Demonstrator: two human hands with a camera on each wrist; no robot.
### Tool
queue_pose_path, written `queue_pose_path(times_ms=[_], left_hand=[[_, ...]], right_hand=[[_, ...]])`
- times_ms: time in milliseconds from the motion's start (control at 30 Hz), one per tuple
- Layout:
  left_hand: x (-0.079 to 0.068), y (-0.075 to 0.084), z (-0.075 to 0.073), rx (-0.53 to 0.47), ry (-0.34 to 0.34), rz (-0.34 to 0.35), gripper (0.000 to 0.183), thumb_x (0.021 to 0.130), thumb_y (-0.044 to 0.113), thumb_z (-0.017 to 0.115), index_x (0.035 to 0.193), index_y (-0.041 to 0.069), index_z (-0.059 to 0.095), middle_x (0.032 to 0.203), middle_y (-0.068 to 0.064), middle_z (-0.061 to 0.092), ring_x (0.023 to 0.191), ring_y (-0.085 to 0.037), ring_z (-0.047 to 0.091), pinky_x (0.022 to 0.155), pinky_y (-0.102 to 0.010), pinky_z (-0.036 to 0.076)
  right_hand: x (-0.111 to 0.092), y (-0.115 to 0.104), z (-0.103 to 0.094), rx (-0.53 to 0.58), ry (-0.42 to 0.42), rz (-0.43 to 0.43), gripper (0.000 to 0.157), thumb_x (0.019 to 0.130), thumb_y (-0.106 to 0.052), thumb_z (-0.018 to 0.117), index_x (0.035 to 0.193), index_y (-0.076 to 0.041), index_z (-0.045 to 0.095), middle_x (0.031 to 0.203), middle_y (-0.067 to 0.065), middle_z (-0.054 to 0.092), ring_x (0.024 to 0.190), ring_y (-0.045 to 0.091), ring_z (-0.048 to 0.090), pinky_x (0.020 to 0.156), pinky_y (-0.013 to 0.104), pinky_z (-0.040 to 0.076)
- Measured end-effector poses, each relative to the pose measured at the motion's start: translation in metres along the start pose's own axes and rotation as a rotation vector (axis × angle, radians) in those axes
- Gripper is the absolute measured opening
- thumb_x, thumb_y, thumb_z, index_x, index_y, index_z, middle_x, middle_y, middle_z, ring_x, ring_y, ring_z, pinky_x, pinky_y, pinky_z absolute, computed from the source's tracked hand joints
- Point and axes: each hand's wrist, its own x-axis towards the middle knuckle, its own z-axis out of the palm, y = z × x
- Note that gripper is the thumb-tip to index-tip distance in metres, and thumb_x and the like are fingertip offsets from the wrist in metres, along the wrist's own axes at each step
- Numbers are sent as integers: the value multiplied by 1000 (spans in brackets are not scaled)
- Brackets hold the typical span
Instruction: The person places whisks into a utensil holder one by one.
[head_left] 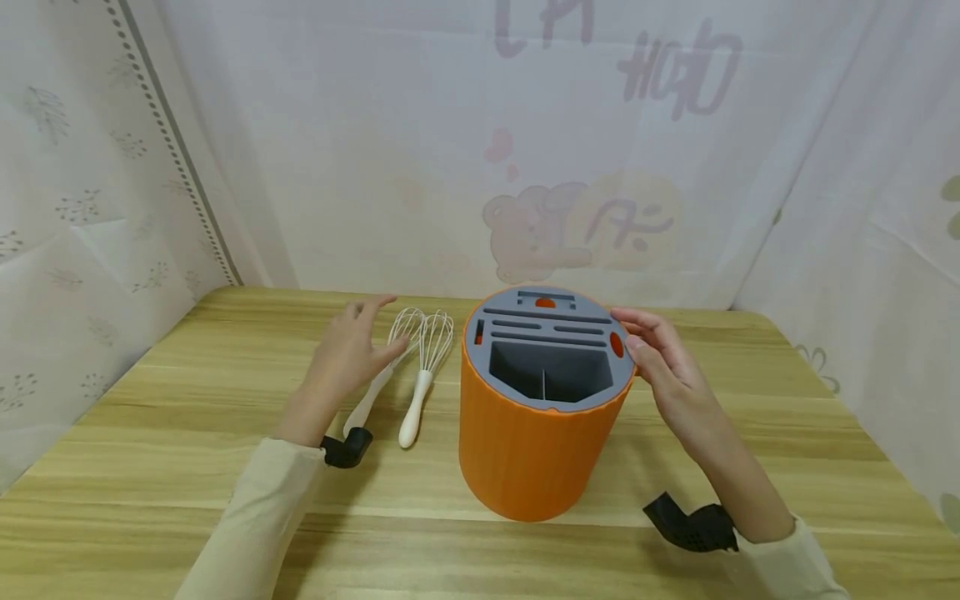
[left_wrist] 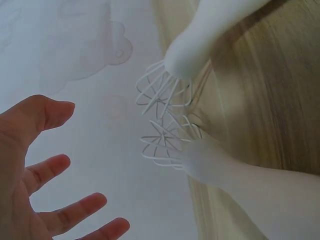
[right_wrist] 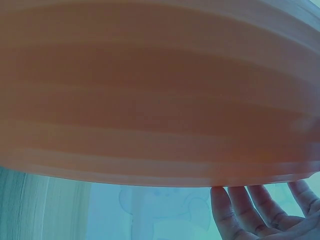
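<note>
In the head view, my left hand [head_left: 347, 354] hovers over two whisks with its thumb and fingers spread and nothing between them. One cream-handled whisk [head_left: 416, 408] lies beside the holder; the other whisk [head_left: 369, 403] lies partly behind the hand and wrist. The left wrist view shows both wire heads past the spread fingertips [left_wrist: 92, 202]. An orange utensil holder [head_left: 528, 454] with a grey slotted top [head_left: 551, 333] stands on the table. My right hand [head_left: 671, 371] touches its right rim, fairly straight fingers [right_wrist: 245, 205] against the ribbed orange side.
The wood-grain table [head_left: 225, 500] runs back to a pale printed curtain [head_left: 375, 150], with more printed cloth on both sides. A black wrist mount [head_left: 347, 447] sits on the left wrist, and another black mount [head_left: 692, 525] on the right.
</note>
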Motion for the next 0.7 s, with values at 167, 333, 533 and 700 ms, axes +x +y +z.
queue_pose_path(times_ms=[167, 333, 533, 700], left_hand=[[-1, 1, 4, 46, -47, -7, 68, 89, 38, 59, 145, 16, 29, 137, -29, 37, 121, -50, 37, 89, -62, 41], [-1, 0, 9, 78, -103, -24, 71, 89, 38, 59, 146, 13, 25, 135, -34, 35, 117, -57, 38, 85, -63, 42], [0, -3, 14, 72, -162, -20, 74, 89, 34, 60, 148, 11, 21, 134, -36, 35, 117, -55, 41, 89, -62, 41], [1, -5, 18, 44, -217, -12, 74, 89, 34, 60, 148, 10, 22, 134, -38, 34, 117, -53, 42, 92, -62, 40]], right_hand=[[0, 0, 0, 4, 3, 9, 38, 102, -21, 34, 136, -5, 37, 123, 3, 50, 106, 10, 53, 86, 15, 46], [0, 0, 0, -4, 4, 17, 38, 102, -22, 34, 136, -4, 37, 122, 3, 50, 105, 10, 53, 86, 15, 46], [0, 0, 0, -13, 4, 20, 38, 102, -22, 35, 136, -5, 37, 123, 3, 50, 106, 10, 53, 86, 15, 46], [0, 0, 0, -9, 4, 20, 38, 102, -22, 35, 136, -6, 37, 123, 3, 50, 106, 11, 53, 86, 15, 46]])
